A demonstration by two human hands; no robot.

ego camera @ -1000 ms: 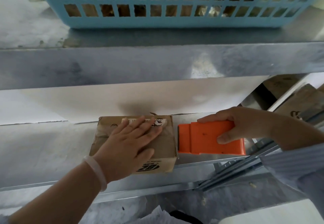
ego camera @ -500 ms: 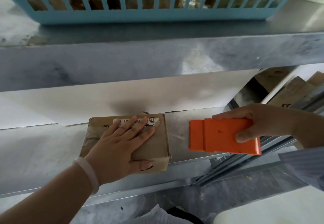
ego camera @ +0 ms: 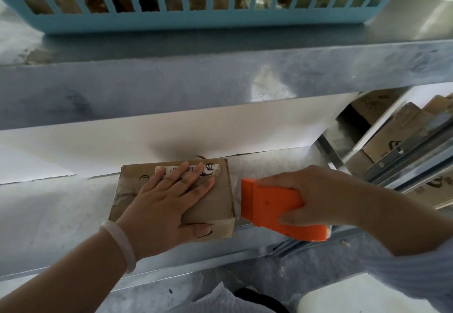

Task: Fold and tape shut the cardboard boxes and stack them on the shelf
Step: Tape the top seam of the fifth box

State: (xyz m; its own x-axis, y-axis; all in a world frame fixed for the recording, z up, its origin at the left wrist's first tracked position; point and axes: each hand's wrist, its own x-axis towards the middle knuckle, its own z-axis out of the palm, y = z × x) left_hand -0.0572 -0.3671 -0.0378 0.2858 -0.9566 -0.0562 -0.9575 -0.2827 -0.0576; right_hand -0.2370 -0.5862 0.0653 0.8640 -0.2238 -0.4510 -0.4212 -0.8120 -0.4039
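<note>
Dispenser (ego camera: 269, 205) closer, box (ego camera: 220, 205) under flat left grip (ego camera: 161, 209)

Above your fingers (ego camera: 176, 178) a galvanised grey metal shelf board (ego camera: 220, 80) carries a blue plastic lattice basket (ego camera: 196, 21); beyond them, a white wall (ego camera: 220, 129).

Basket (ego camera: 196, 22) top cut off; label (ego camera: 213, 169) partly under left hand (ego camera: 159, 207).

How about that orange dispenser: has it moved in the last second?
Yes. The dispenser touched the box's right side, pulled away to the right, and is now close to it again, with a small gap left.
</note>
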